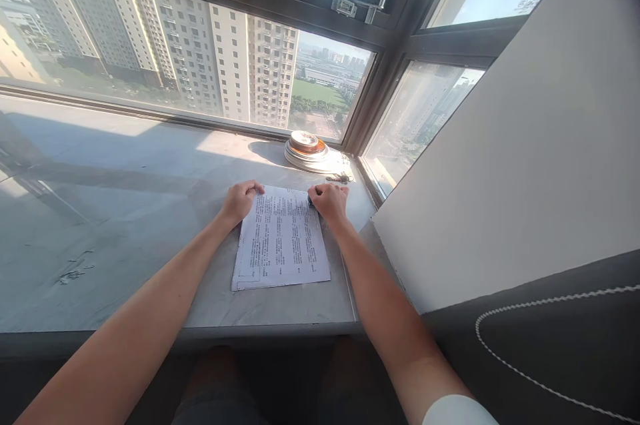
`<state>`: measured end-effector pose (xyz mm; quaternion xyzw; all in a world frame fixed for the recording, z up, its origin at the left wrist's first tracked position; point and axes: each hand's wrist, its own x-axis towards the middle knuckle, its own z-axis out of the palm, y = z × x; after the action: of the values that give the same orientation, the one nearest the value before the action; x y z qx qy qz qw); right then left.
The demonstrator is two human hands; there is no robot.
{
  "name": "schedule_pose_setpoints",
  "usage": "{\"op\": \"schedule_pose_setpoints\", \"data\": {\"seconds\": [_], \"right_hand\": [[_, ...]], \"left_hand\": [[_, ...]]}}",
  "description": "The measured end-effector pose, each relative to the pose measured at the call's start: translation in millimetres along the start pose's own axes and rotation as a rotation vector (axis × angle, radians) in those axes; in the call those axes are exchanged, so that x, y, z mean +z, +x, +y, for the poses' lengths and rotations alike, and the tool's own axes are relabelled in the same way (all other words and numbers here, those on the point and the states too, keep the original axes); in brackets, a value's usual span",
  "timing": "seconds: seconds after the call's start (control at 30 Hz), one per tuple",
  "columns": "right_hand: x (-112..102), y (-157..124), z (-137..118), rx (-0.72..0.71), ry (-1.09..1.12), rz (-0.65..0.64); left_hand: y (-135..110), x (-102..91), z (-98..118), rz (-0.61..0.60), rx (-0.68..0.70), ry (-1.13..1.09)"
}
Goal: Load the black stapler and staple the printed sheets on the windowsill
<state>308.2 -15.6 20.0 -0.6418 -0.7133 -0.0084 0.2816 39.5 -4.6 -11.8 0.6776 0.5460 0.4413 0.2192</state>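
A small stack of printed paper sheets (pixel 281 241) lies on the grey stone windowsill (pixel 125 211) in front of me. My left hand (pixel 241 199) rests curled at the stack's top left corner, fingers pressed on the paper's edge. My right hand (pixel 329 201) is closed at the top right corner around a small dark object that I cannot make out, held against the paper. Both forearms reach forward from the bottom of the view.
A stack of round plates or tins (pixel 307 148) stands in the sill's far right corner, with a bunch of keys (pixel 340 177) beside it. Large windows (pixel 200 65) border the sill at the back. A white wall (pixel 525 165) and a dark cushion (pixel 550 351) are at the right.
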Motion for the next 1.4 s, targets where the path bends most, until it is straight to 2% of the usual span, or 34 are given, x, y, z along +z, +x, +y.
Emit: {"op": "schedule_pose_setpoints", "data": {"seconds": [0.4,0.63,1.1,1.27,1.4], "right_hand": [[1.0,1.9,-3.1,0.000,-0.041,-0.103],[4.6,0.6,-4.3,-0.039,-0.168,-0.122],[13.6,-7.5,-15.9,-0.109,-0.339,-0.079],[15.8,-6.7,-15.3,-0.113,-0.303,-0.053],[11.1,-2.7,-9.3,-0.013,-0.157,-0.056]], "left_hand": [[-1.4,-2.1,0.8,-0.009,-0.037,-0.009],[-1.5,-2.6,1.1,-0.003,-0.037,-0.021],[-0.3,1.0,-2.7,0.010,-0.016,-0.015],[-0.6,-0.3,-2.5,0.004,-0.039,-0.004],[-0.8,-1.5,-1.4,0.003,-0.026,-0.013]]}}
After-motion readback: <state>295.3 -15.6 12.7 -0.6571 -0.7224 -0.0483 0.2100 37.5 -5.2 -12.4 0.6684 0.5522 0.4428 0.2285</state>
